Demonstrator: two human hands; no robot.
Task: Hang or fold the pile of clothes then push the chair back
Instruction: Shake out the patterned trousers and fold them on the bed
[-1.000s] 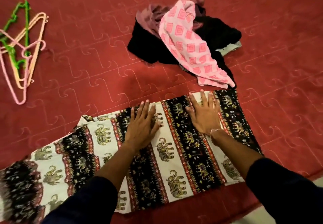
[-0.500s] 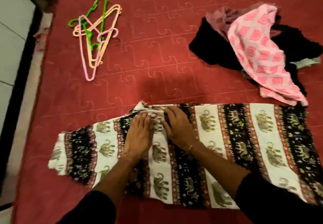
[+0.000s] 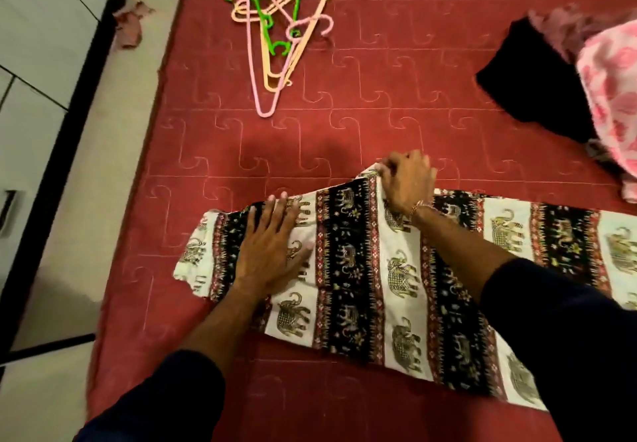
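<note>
Elephant-print cloth [image 3: 365, 279]: long axis left to right across the red bed [image 3: 379, 103].
Left hand [image 3: 272, 252]: flat, fingers straight, pressing its left end.
Right hand [image 3: 406, 179]: fingers curled, pinching the far edge.

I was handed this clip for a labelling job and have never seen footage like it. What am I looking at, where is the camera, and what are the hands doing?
There is no machine here: a person wears a camera on the head, looking down at their own hands. They work on a red quilted bed cover. The left hand presses flat on an elephant-print cloth spread in front. The right hand pinches the cloth's far edge, lifting it slightly. Beyond lie plastic hangers in pink, green and peach. At the right edge sits a pile of clothes, black and pink. White floor shows at left.
</note>
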